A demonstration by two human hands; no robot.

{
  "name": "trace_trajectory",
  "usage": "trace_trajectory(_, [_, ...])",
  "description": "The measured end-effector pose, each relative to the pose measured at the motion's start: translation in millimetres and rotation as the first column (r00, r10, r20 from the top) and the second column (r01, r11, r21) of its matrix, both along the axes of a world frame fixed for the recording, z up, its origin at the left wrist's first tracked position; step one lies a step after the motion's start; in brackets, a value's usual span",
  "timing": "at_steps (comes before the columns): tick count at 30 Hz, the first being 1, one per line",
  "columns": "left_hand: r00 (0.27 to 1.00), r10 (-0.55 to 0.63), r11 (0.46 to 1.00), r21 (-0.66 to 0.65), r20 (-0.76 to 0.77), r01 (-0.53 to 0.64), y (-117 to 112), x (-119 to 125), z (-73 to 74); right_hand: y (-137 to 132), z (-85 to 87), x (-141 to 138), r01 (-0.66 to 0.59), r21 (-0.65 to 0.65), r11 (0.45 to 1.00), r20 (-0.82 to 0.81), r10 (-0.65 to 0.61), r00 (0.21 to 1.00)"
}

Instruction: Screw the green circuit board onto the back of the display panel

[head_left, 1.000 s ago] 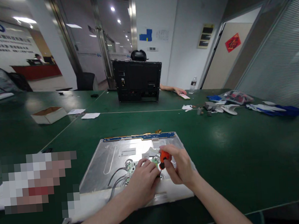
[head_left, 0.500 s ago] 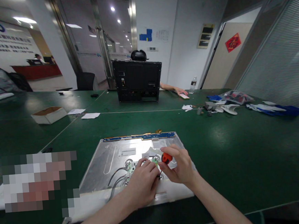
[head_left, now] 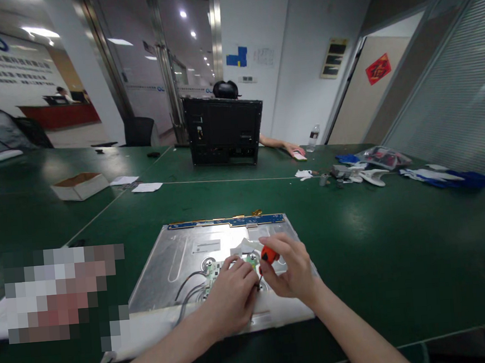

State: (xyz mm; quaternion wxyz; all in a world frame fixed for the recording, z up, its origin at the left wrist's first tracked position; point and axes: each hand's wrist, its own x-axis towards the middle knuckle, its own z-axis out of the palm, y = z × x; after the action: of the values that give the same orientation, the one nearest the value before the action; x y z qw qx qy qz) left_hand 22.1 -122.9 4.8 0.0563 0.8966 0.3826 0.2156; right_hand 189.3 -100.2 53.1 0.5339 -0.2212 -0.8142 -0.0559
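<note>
A silver metal display panel (head_left: 177, 259) lies face down on the green table (head_left: 400, 258), a blue circuit strip (head_left: 224, 222) along its far edge. Grey cables (head_left: 188, 289) run to a small green board (head_left: 211, 271) at its middle. My right hand (head_left: 289, 270) is closed round a small screwdriver with an orange handle (head_left: 267, 256), its tip pointing down at the panel. My left hand (head_left: 230, 297) rests curled on the panel right beside the tip, fingers pressed near the green board; whether it pinches anything is hidden.
A black monitor back (head_left: 224, 130) stands across the table with a person behind it, one hand (head_left: 292, 148) out by a water bottle (head_left: 313, 137). A cardboard box (head_left: 79, 186) and papers (head_left: 146, 187) lie left. Bags and white parts (head_left: 371, 166) lie far right.
The orange handle has tipped slightly and my right hand has shifted a little around it. My left hand and the panel stay put.
</note>
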Motion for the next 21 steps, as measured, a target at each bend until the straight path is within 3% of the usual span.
trace_trajectory(8, [1.000,0.002,1.000,0.019,0.022,-0.002,0.1,0.0,-1.4,1.8,-1.5,-0.7,0.062,0.030,0.998,0.005,-0.062,0.998])
trace_trajectory(16, [1.000,-0.007,1.000,0.003,0.005,0.007,-0.9,0.1,3.3,0.7,2.2,0.9,-0.052,-0.045,0.998,0.033,0.053,0.998])
trace_trajectory(21, [1.000,-0.002,1.000,0.001,-0.006,0.002,-0.5,0.3,4.7,0.7,1.2,1.4,-0.045,-0.055,0.997,0.033,0.047,0.998])
